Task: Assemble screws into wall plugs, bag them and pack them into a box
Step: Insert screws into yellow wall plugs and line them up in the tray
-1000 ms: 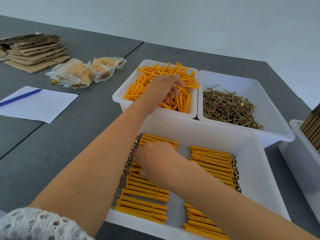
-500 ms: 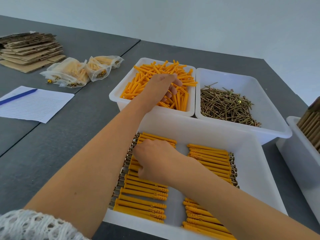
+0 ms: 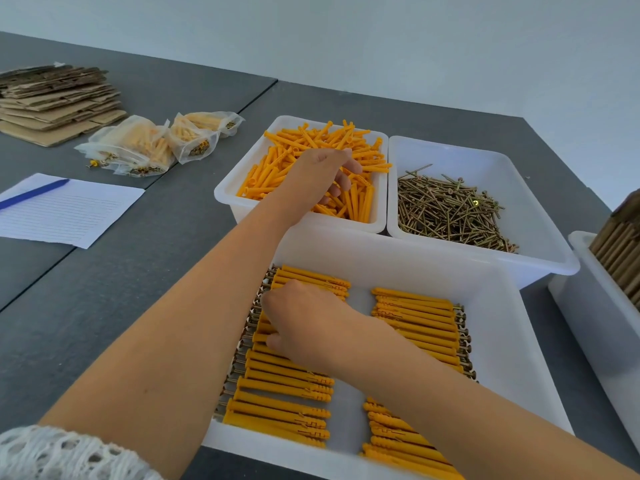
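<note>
Two dark grey tables (image 3: 104,306), pale wall (image 3: 381,39)

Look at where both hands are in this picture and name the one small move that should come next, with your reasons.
Probably the left hand should pinch one loose wall plug and lift it out of its bin. Its fingers are already down among the plugs, though I cannot tell whether they grip one. The right hand rests on the assembled row, so the screws would come afterwards.
</note>
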